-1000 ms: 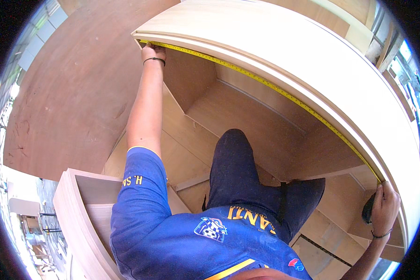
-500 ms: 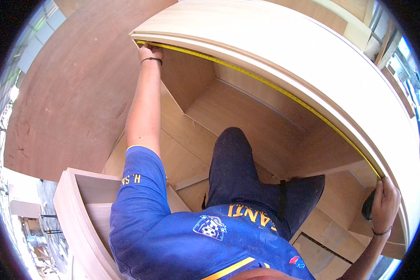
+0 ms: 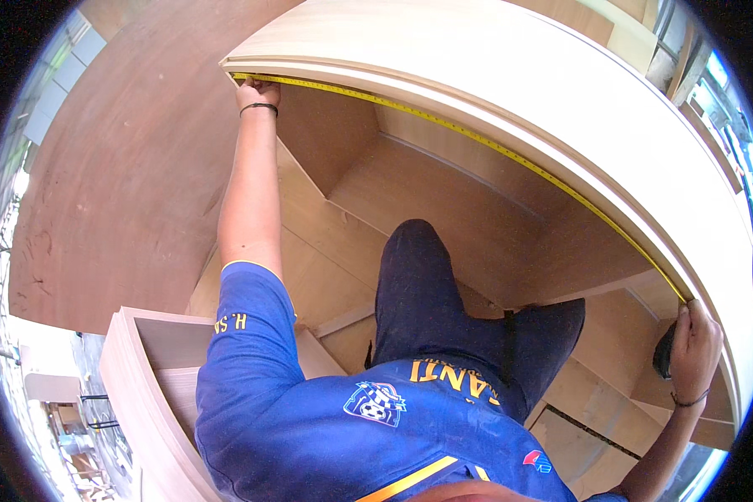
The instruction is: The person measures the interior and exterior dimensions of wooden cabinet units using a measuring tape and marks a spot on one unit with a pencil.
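Observation:
A yellow tape measure blade (image 3: pixel 477 139) stretches along the underside of the front edge of a pale wooden cabinet (image 3: pixel 510 63). My left hand (image 3: pixel 258 94) pinches the blade's far-left end against the cabinet's corner, its fingers partly hidden under the edge. At the other end, on the right, my right hand (image 3: pixel 697 351) is closed on the tape with fingertips against the edge. A dark rounded object (image 3: pixel 663 351), seemingly the tape's case, shows beside that palm. Beneath the blade the cabinet's open compartment (image 3: pixel 443 188) shows bare wooden walls.
A large reddish-brown board (image 3: pixel 117 176) stands at the left. Nearer, at lower left, is a wooden box-like piece (image 3: pixel 142 393) with an open front. Wooden panels (image 3: pixel 318 259) lie under and around my bent legs (image 3: pixel 427 293).
The view has shifted slightly, so cabinet, tape and hands sit a little differently in the picture. Both hands keep their hold at the tape's two ends.

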Demonstrator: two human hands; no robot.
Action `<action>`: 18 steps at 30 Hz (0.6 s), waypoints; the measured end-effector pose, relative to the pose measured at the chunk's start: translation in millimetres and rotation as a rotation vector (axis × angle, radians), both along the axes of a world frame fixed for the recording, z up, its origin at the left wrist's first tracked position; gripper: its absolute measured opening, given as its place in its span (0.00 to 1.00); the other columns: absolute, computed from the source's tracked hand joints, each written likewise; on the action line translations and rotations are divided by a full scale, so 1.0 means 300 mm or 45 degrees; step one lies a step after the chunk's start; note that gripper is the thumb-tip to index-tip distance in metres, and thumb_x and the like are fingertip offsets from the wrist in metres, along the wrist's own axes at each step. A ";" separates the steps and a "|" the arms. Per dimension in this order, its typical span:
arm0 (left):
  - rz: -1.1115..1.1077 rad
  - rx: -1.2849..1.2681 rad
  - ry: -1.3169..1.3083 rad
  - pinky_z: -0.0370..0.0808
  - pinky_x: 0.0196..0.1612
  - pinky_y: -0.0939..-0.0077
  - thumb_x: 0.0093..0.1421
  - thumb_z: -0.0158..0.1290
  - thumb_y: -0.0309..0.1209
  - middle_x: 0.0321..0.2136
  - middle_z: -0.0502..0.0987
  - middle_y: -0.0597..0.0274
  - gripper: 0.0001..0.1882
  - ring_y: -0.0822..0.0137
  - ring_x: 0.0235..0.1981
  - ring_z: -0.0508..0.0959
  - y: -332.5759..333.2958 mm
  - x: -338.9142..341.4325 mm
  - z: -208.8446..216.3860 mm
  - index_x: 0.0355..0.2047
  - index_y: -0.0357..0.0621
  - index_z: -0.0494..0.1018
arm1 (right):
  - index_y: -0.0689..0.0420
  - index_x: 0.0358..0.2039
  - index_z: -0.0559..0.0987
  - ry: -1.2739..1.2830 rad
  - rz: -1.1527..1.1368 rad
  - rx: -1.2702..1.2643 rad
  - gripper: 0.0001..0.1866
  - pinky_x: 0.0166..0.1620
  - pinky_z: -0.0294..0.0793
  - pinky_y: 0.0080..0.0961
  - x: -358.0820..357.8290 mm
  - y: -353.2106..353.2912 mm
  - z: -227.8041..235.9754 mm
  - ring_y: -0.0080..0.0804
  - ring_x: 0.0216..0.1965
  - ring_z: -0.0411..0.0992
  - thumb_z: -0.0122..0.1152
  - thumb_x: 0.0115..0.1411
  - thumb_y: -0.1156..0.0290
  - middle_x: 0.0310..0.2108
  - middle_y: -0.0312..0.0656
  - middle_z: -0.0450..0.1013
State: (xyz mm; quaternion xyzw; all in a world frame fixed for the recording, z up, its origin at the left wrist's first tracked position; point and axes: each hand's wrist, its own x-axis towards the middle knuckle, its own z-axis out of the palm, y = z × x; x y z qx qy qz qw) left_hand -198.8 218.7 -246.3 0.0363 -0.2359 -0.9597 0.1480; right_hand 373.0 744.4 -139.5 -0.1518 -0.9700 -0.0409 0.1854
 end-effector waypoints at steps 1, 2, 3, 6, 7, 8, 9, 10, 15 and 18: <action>-0.023 0.030 0.007 0.68 0.52 0.48 0.67 0.30 0.33 0.47 0.71 0.53 0.17 0.55 0.48 0.72 0.007 0.004 0.003 0.47 0.42 0.66 | 0.64 0.25 0.67 0.007 -0.005 0.007 0.10 0.26 0.58 0.41 0.002 0.003 -0.002 0.52 0.20 0.62 0.46 0.61 0.72 0.16 0.55 0.59; -0.045 0.061 0.014 0.68 0.53 0.48 0.67 0.30 0.33 0.47 0.71 0.53 0.17 0.55 0.48 0.71 0.014 0.008 0.007 0.48 0.42 0.66 | 0.64 0.25 0.67 0.013 -0.008 0.014 0.10 0.26 0.58 0.41 0.003 0.007 -0.004 0.52 0.20 0.63 0.46 0.61 0.72 0.16 0.55 0.60; -0.049 0.076 0.017 0.68 0.53 0.48 0.67 0.30 0.34 0.48 0.71 0.53 0.17 0.55 0.49 0.71 0.021 0.010 0.011 0.48 0.42 0.66 | 0.64 0.26 0.67 -0.004 -0.019 0.006 0.10 0.26 0.58 0.41 0.004 0.013 -0.003 0.52 0.20 0.63 0.46 0.61 0.72 0.16 0.55 0.60; -0.043 0.075 0.013 0.67 0.54 0.47 0.68 0.30 0.34 0.50 0.70 0.52 0.18 0.54 0.51 0.71 0.023 0.013 0.016 0.50 0.42 0.65 | 0.64 0.26 0.68 -0.018 -0.024 -0.019 0.10 0.26 0.58 0.41 0.010 0.024 -0.007 0.52 0.20 0.63 0.46 0.61 0.72 0.16 0.55 0.60; -0.031 0.049 0.004 0.67 0.54 0.47 0.68 0.30 0.34 0.51 0.70 0.52 0.18 0.54 0.51 0.70 0.020 0.015 0.016 0.51 0.42 0.65 | 0.64 0.25 0.68 0.003 -0.010 -0.023 0.10 0.25 0.57 0.41 0.009 0.024 -0.011 0.52 0.20 0.63 0.46 0.61 0.72 0.16 0.55 0.60; -0.019 0.023 -0.005 0.67 0.55 0.47 0.68 0.30 0.34 0.51 0.69 0.52 0.19 0.54 0.52 0.70 0.015 0.018 0.017 0.51 0.42 0.65 | 0.64 0.25 0.68 0.023 0.004 -0.027 0.10 0.25 0.57 0.41 0.007 0.021 -0.016 0.52 0.20 0.63 0.47 0.61 0.72 0.16 0.55 0.60; -0.019 0.028 -0.005 0.67 0.55 0.47 0.68 0.30 0.34 0.51 0.69 0.51 0.19 0.53 0.52 0.70 0.006 0.021 0.018 0.51 0.42 0.65 | 0.64 0.26 0.68 0.005 -0.002 -0.025 0.10 0.26 0.57 0.41 0.004 0.015 -0.017 0.52 0.20 0.63 0.47 0.61 0.72 0.16 0.55 0.60; -0.021 0.038 -0.003 0.67 0.54 0.47 0.68 0.30 0.34 0.51 0.70 0.51 0.19 0.53 0.52 0.70 -0.001 0.025 0.023 0.51 0.42 0.66 | 0.64 0.26 0.68 -0.012 -0.009 -0.018 0.10 0.26 0.57 0.41 0.002 0.009 -0.011 0.52 0.20 0.63 0.47 0.62 0.72 0.16 0.55 0.60; -0.060 0.057 -0.030 0.67 0.54 0.46 0.65 0.36 0.34 0.48 0.72 0.51 0.18 0.52 0.49 0.72 -0.021 -0.006 0.037 0.49 0.41 0.68 | 0.64 0.28 0.69 0.009 0.022 0.021 0.09 0.27 0.59 0.41 0.010 0.002 -0.023 0.52 0.22 0.64 0.48 0.61 0.71 0.18 0.55 0.61; -0.105 -0.148 0.205 0.68 0.55 0.52 0.63 0.41 0.38 0.48 0.74 0.55 0.18 0.56 0.48 0.73 -0.093 -0.126 0.043 0.47 0.43 0.71 | 0.64 0.30 0.71 0.124 0.083 0.127 0.09 0.31 0.63 0.42 0.027 -0.001 -0.015 0.53 0.25 0.66 0.48 0.61 0.71 0.21 0.55 0.64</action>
